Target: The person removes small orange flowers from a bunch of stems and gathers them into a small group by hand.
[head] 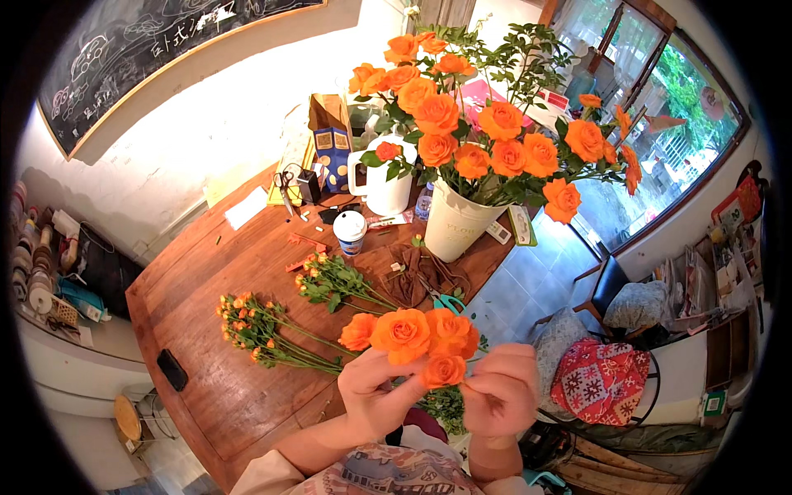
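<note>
My left hand (pixel 378 387) is closed around a small bunch of orange roses (pixel 401 335), just below the open blooms. My right hand (pixel 501 390) pinches at the outer edge of the lowest rose (pixel 443 371); a bit of orange petal shows at its fingertips. The stems of the bunch are mostly hidden by my hands. Beyond them, sprays of small orange buds (pixel 244 325) lie on the wooden table, with a second leafy spray (pixel 331 278) farther back. Scissors with turquoise handles (pixel 449 303) lie open just behind the held blooms.
A cream bucket (pixel 461 226) full of orange roses stands at the table's far right, with a white jug (pixel 388 179) and a lidded paper cup (pixel 350 232) nearby. A brown cloth (pixel 405 272) lies before it. A phone (pixel 171 369) rests near the left edge. Cushioned chairs (pixel 600 380) stand right.
</note>
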The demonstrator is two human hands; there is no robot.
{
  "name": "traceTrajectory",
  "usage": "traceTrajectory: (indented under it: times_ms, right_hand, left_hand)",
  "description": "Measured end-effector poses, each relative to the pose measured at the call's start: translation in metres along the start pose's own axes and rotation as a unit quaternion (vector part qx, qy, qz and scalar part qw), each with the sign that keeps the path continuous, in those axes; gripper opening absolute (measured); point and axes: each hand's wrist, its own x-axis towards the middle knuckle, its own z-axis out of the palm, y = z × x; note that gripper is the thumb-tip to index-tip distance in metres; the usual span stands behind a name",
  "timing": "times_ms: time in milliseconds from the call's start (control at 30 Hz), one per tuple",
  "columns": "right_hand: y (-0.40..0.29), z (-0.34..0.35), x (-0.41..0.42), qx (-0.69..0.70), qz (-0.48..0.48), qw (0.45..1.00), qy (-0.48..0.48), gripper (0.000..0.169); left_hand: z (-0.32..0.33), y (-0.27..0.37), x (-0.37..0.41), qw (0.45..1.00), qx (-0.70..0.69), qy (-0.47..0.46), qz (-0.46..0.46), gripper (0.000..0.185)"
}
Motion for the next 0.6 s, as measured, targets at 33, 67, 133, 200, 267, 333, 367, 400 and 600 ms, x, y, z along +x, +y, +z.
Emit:
traceTrajectory:
  times_ms: [33, 67, 133, 200, 267, 333, 367, 400, 600]
  right_hand:
    - [0.0, -0.004, -0.001, 0.004, 0.009, 1.0, -0.01, 0.02]
    - [-0.002, -0.01, -0.001, 0.007, 0.017, 1.0, -0.019, 0.02]
    - [-0.013, -0.016, 0.0, -0.002, 0.062, 0.997, -0.038, 0.024]
    - [-0.022, -0.012, 0.003, -0.043, 0.043, 0.997, -0.041, 0.028]
    - [-0.024, -0.008, 0.004, -0.097, 0.013, 0.993, -0.063, 0.034]
    - [-0.026, -0.007, 0.002, -0.091, -0.007, 0.993, -0.069, 0.035]
    - [-0.027, -0.007, 0.001, -0.086, -0.019, 0.993, -0.073, 0.035]
    - [-0.026, -0.006, -0.002, -0.117, -0.043, 0.99, -0.069, 0.033]
    - [-0.017, -0.015, -0.013, -0.006, -0.052, 0.994, -0.099, 0.029]
  left_hand:
    - [-0.001, -0.001, -0.001, 1.0, -0.013, 0.006, -0.009, 0.016]
    - [0.0, 0.0, -0.001, 0.999, -0.031, 0.007, 0.009, 0.016]
    - [0.004, 0.001, 0.001, 0.997, -0.067, 0.007, 0.04, 0.015]
    - [0.002, -0.003, -0.001, 0.997, -0.053, -0.023, 0.049, 0.015]
    - [0.003, -0.004, -0.001, 0.996, -0.044, -0.038, 0.063, 0.015]
    - [0.005, -0.002, -0.001, 0.995, -0.038, -0.037, 0.081, 0.015]
    - [0.004, -0.001, -0.002, 0.996, -0.028, -0.04, 0.071, 0.015]
    - [0.002, -0.002, -0.005, 0.997, -0.016, -0.042, 0.06, 0.015]
    - [-0.009, -0.003, -0.008, 0.992, -0.076, -0.075, 0.068, 0.011]
